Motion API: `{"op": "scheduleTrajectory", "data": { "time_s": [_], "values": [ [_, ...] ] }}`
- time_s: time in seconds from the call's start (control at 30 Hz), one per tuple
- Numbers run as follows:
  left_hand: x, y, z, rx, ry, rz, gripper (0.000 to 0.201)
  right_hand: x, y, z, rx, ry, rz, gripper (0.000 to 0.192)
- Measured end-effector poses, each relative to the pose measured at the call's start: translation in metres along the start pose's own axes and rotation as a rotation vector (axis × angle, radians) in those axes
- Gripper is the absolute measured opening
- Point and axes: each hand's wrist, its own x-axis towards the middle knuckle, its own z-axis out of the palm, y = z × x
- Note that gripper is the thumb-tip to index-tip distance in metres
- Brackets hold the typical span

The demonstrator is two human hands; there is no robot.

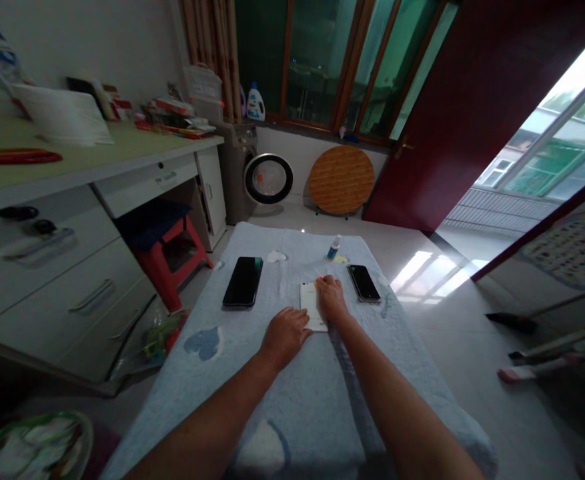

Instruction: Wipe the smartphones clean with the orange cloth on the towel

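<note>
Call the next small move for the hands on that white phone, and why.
Probably lift the white phone by its edges. The left hand rests at its near left corner and the right hand covers its right edge, so it lies flat on the blue towel, pinned but not gripped. The small bottle and white pad sit beyond it, untouched.

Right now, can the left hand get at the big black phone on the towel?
Probably yes: the left hand rests on the white phone, and only bare towel lies between it and the black phone.
</note>
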Motion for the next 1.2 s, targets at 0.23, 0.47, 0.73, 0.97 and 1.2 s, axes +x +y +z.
{"op": "scheduleTrajectory", "data": {
  "time_s": [0.23, 0.47, 0.73, 0.97, 1.2],
  "values": [
    [-0.001, 0.001, -0.005, -0.087, 0.005, -0.050, 0.021, -0.030, -0.021, -0.006, 0.043, -0.008, -0.234, 0.029],
    [-0.001, -0.008, -0.002, -0.186, 0.064, -0.059, 0.026, -0.106, -0.023, -0.012, 0.251, 0.099, -0.248, 0.028],
    [0.003, -0.021, -0.001, -0.133, -0.054, -0.120, 0.029, -0.090, -0.008, -0.007, 0.279, 0.111, -0.187, 0.023],
    [0.011, -0.030, -0.002, -0.196, -0.076, -0.166, 0.051, -0.066, -0.022, -0.009, 0.322, 0.072, -0.230, 0.020],
    [0.011, -0.030, -0.001, -0.213, -0.088, -0.079, 0.036, -0.098, -0.041, -0.018, 0.433, 0.069, -0.344, 0.013]
  ]
}}
